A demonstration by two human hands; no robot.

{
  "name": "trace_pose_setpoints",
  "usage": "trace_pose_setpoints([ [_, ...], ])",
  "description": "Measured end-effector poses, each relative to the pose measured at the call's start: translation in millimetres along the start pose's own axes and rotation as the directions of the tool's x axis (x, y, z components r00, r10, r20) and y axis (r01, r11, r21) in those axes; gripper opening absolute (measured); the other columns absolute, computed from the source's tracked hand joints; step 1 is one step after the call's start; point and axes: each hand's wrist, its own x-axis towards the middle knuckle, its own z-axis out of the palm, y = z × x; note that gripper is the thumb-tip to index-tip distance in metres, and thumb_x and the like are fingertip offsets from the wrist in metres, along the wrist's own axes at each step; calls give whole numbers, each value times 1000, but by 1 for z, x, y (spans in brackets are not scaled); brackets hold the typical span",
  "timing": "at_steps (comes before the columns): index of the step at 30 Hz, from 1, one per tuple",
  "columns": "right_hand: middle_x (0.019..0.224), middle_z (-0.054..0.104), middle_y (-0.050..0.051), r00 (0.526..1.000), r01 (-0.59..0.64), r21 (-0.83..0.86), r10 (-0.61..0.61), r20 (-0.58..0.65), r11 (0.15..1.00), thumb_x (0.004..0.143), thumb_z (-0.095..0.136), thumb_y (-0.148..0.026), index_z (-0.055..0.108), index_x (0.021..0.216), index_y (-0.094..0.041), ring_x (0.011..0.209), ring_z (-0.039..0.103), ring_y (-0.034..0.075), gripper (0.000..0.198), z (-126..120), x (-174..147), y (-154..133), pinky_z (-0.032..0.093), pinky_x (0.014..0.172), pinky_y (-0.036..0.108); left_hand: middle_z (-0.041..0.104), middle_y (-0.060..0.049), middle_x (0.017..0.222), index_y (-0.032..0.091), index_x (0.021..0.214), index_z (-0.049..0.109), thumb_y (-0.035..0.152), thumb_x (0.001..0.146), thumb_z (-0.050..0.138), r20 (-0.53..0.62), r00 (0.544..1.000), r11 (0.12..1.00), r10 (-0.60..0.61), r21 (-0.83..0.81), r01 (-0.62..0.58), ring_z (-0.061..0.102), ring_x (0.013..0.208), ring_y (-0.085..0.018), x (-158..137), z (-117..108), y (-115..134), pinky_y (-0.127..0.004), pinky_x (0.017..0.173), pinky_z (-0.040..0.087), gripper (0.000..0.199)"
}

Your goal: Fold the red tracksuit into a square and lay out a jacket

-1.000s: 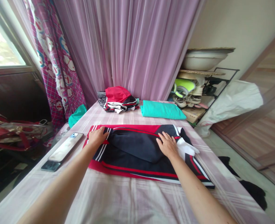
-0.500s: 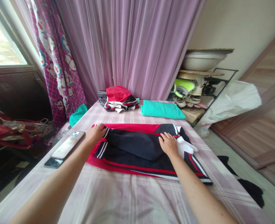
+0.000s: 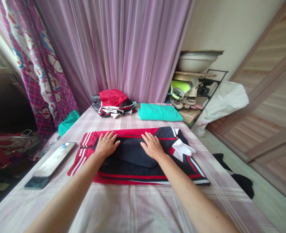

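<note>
A folded red and navy-black sports garment (image 3: 133,150) with white striped bands lies flat across the plaid-covered table (image 3: 109,207). My left hand (image 3: 107,144) rests palm down near its left part, fingers spread. Beyond that hand, two red bands with white stripes stick out to the left. On the dark middle lies my right hand (image 3: 152,145), also flat with fingers apart. A white cloth piece (image 3: 183,149) shows at the garment's right end. Whether it is a lining or a separate item I cannot tell.
Left of the garment, a phone (image 3: 54,161) lies over another dark, glossy device (image 3: 37,183). At the back sit a heap of red, black and white clothes (image 3: 114,102) and a folded turquoise cloth (image 3: 159,112). A rack with shoes and a basin (image 3: 196,61) stands beyond the right edge.
My left hand has let go of the striped cuffs, which now lie spread out to the left with red showing. My right hand has moved left over the garment. The view has shifted right.
</note>
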Motion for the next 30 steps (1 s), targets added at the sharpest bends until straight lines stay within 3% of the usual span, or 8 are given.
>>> trace_pose_setpoints([
  [2,161,26,6,988,124,48,-127,89,991,99,31,-48,33,152,-25,148,20,21,58,2,3,-14,14,119,45,38,-7,156,23,148,40,54,95,33,48,998,999,-34,-12,34,28,146,-30,1,15,5,-54,117,21,62],
  [4,161,24,6,975,157,59,-164,153,986,98,30,-51,33,152,-25,148,18,21,60,5,4,-13,11,119,47,36,-7,157,25,150,36,58,94,32,56,997,999,-53,-12,53,27,146,-30,0,25,4,-55,117,21,65],
  [11,161,26,6,971,-193,-142,210,112,971,100,25,-46,32,153,-26,148,21,21,57,2,-10,79,13,119,47,39,-7,156,26,150,36,60,94,32,31,998,998,-62,3,62,30,145,-31,-1,26,1,-55,116,22,66],
  [16,161,26,7,948,-296,-227,314,44,928,100,25,-43,29,154,-25,147,23,21,56,0,-22,112,16,119,48,39,-8,155,26,150,37,59,93,34,15,998,998,-64,7,64,31,144,-32,-3,25,5,-56,115,22,66],
  [19,160,26,9,922,-351,-221,376,86,910,100,27,-44,32,152,-23,147,23,23,56,-10,-17,96,16,117,53,39,-7,156,27,149,37,59,94,33,18,997,997,-74,9,74,30,144,-32,-4,23,7,-59,114,21,64],
  [22,161,24,10,931,-361,-165,365,-6,918,100,29,-43,31,153,-23,147,21,26,57,-20,-9,56,15,117,56,39,-7,156,29,149,37,59,93,33,15,996,997,-82,-3,83,30,144,-33,-5,22,7,-63,113,21,64],
  [25,163,20,9,971,-216,-81,205,-124,973,100,30,-43,24,155,-26,148,18,25,59,-16,-10,4,12,117,55,38,-7,156,29,149,38,59,93,32,12,997,996,-83,-21,83,30,144,-34,-4,24,7,-64,112,21,64],
  [30,161,25,8,992,70,19,-71,105,997,98,34,-50,35,151,-28,148,20,25,58,8,-27,-42,9,118,54,39,-9,155,28,149,38,60,93,32,-2,998,996,-68,-54,68,29,144,-34,-5,27,5,-64,112,20,65],
])
